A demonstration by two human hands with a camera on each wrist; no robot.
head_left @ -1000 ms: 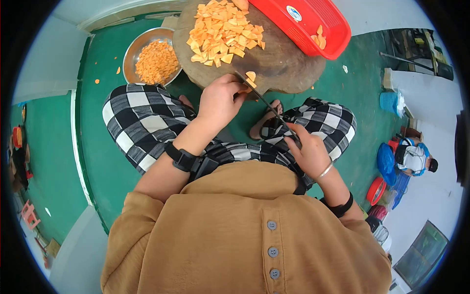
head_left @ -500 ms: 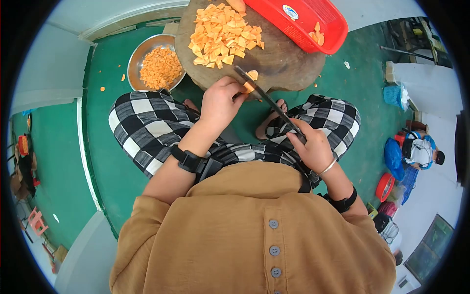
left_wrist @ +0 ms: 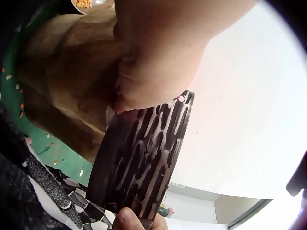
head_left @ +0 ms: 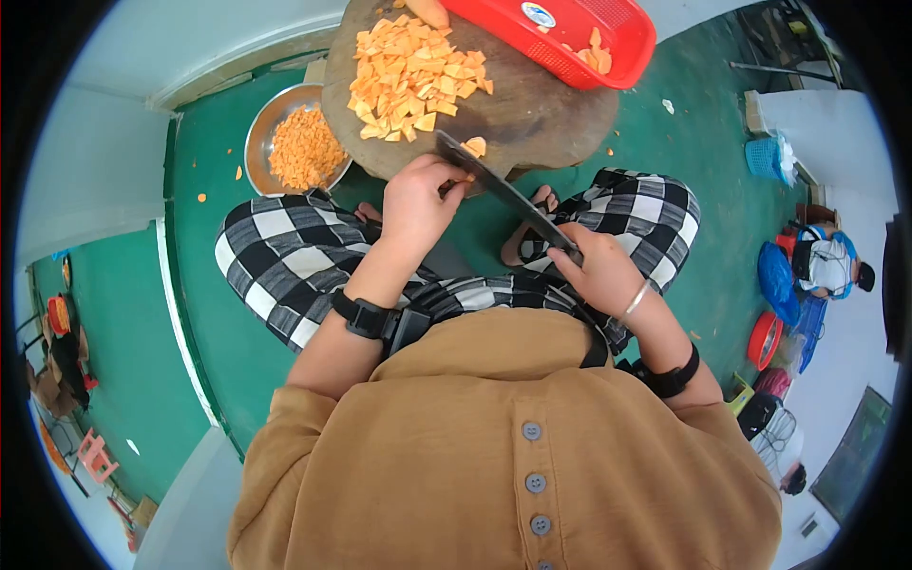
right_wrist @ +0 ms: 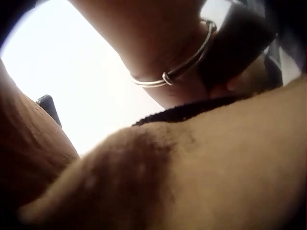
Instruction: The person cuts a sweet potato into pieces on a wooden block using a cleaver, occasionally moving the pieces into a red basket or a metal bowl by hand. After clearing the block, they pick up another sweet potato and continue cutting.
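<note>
The right hand grips a dark cleaver, its blade slanting up-left to the near edge of a round wooden block. Beside the blade tip, the left hand has its fingers curled at the block's edge, pinching a small orange piece mostly hidden by fingers and blade. Another cut piece lies just beyond the blade. A heap of orange pieces covers the block's left part. In the left wrist view the cleaver shows a streaked, wet blade beneath the left hand.
A red basket with some orange pieces sits at the block's far right. On the green floor left of the block stands a metal bowl of small orange bits. The person's checkered knees flank the block's near side. Another person is far right.
The cleaver's blade has swung to show more of its broad side, and its tip has shifted slightly left. The block and basket sit further left and higher in the head view.
</note>
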